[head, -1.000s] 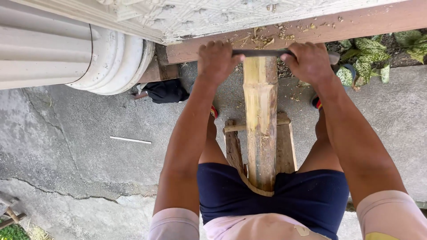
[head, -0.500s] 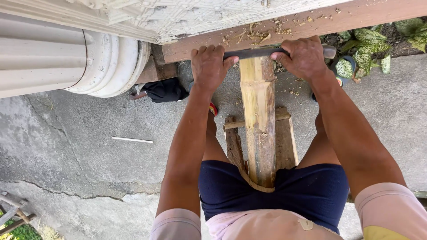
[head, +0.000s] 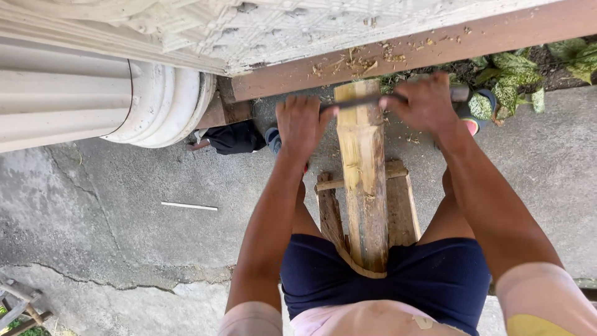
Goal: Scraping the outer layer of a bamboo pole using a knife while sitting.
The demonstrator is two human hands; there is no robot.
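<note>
The bamboo (head: 364,180) lies lengthwise on the wooden bench (head: 404,211), its near end between the thighs. The blade (head: 360,101) has come nearer along it since a second ago (a shaving stroke, probably). Left hand (head: 301,124) and right hand (head: 426,102) have fingers wrapped around its handles.

**Both arms out, both fists closed**

My left hand (head: 301,123) is curled into a fist, knuckles up and facing away from me, thumb tucked under on the inner side. My right hand (head: 424,102) is closed the same way, set a little farther forward and higher than the left, its back turned up. Both wrists are close to straight. My forearms run out from my shoulders and draw inward toward the hands, the left one nearly straight ahead, the right one angled in from the side. My bare thighs are spread apart beneath them.
</note>
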